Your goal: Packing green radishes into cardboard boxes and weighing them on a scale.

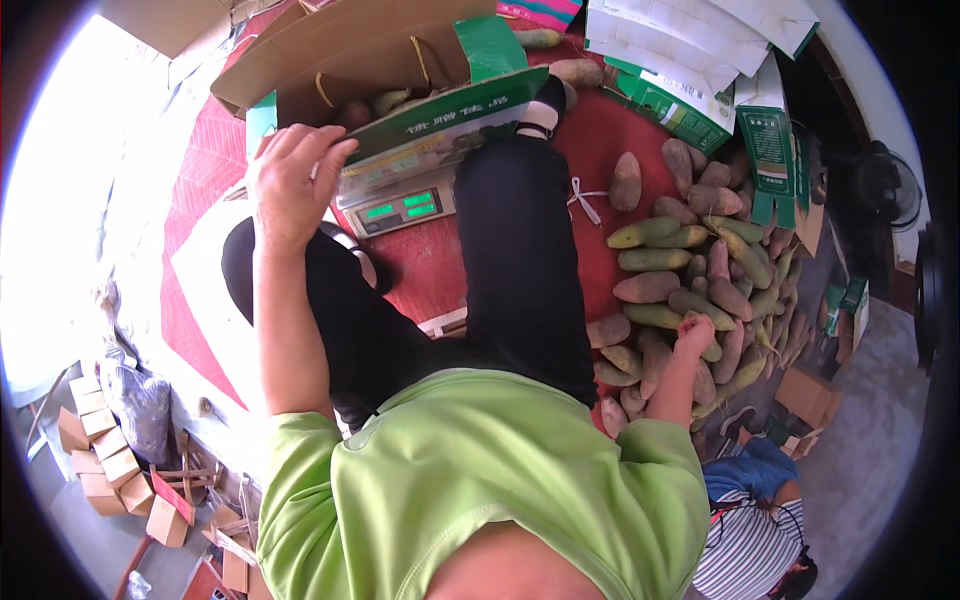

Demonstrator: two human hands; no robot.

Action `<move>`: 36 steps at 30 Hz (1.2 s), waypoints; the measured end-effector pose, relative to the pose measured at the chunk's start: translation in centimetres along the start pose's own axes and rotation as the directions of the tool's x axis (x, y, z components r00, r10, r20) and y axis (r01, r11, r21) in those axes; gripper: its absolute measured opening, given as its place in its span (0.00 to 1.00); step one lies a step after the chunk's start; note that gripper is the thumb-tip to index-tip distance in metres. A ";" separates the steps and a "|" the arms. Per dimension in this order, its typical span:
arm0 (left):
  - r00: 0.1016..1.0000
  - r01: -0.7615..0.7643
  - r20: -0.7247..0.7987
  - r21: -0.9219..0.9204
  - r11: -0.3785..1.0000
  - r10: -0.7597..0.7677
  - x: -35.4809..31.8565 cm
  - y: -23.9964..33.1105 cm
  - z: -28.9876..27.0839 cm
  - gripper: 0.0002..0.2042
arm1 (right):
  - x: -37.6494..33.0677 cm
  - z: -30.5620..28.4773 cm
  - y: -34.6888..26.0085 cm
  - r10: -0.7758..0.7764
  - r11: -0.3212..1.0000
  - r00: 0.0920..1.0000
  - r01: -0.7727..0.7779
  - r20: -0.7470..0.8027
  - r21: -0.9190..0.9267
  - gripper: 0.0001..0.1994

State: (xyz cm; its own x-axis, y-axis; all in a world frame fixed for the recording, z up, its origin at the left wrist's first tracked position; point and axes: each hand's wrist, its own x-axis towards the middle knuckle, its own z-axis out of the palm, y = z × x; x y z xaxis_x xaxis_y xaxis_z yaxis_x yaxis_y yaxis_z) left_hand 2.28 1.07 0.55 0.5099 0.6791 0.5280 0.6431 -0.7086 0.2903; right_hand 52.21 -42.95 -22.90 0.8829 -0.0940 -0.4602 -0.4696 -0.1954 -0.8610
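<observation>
My left hand [297, 182] is at the near left corner of an open cardboard carton [440, 122], green and printed outside and brown inside. Its thumb and fingers close over the carton's rim. A few radishes [388, 101] lie inside, partly hidden by the near wall. Below the carton is a digital scale [403, 210] with lit green displays. Off to my right, my right hand [694, 332] is closed at the end of a long green radish [699, 309] in a large heap; its fingertips are partly hidden. The heap mixes green and pinkish-brown radishes [648, 288].
Folded white and green cartons [690, 110] stand beyond the heap. A white tie [587, 200] lies on the red mat [425, 280]. Small brown boxes [105, 445] are stacked at lower left. Another person in a striped top [750, 545] is at lower right, near a black fan [888, 185].
</observation>
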 end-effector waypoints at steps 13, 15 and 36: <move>0.999 -0.034 -0.016 -0.057 0.998 0.034 -0.2 0.2 -1.1 0.06 | -9.6 8.0 -15.7 -0.291 0.864 0.895 0.093 0.339 0.495 0.06; 0.999 -0.049 -0.024 -0.053 0.997 0.047 -0.3 0.3 -1.5 0.06 | -14.9 11.6 -18.4 -0.375 0.857 0.808 0.115 0.454 0.502 0.06; 0.999 -0.021 -0.043 -0.190 0.982 0.013 -0.6 -1.3 -2.2 0.06 | -41.6 40.7 -24.5 -0.288 0.947 -0.064 0.132 0.955 0.294 0.04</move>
State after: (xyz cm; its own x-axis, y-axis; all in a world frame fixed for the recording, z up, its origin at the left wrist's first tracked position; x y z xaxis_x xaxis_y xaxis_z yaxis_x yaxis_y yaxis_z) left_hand -0.08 1.12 1.60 0.4938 0.6608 0.5653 0.5122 -0.7464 0.4250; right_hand 26.61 5.51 8.48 0.0700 0.9951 0.0704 -0.3303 0.0897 -0.9396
